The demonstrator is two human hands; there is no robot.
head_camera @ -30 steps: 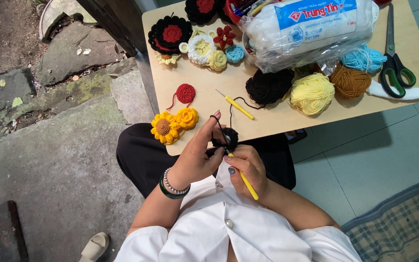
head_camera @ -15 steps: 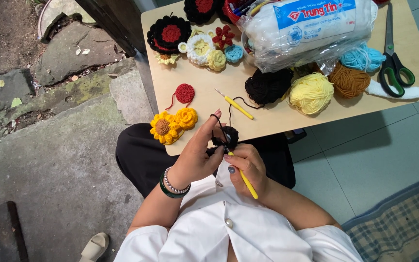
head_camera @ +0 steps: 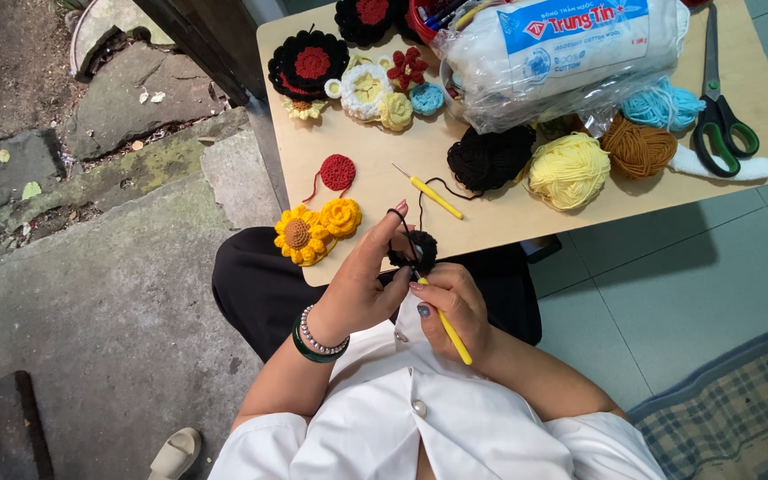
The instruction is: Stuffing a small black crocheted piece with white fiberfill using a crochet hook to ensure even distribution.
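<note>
Your right hand point(head_camera: 455, 307) is closed around the yellow hook point(head_camera: 444, 322), and its long axis runs on a diagonal: handle end down toward your shirt, tip up-left into the black piece point(head_camera: 414, 252). The tip itself is buried in the yarn, so you can't see it. Your left hand point(head_camera: 362, 280) pinches that small black round just off the table point(head_camera: 384, 178) edge, over your lap, with the forefinger raised and a black strand point(head_camera: 406, 229) looped over it. The strand climbs to the black ball point(head_camera: 489, 158) on the table. How much of the piece is done is hard to make out; your fingers cover its lower half. A second yellow hook point(head_camera: 430, 194) lies loose on the table, pointing up-left, beside the sunflower point(head_camera: 300, 236).
</note>
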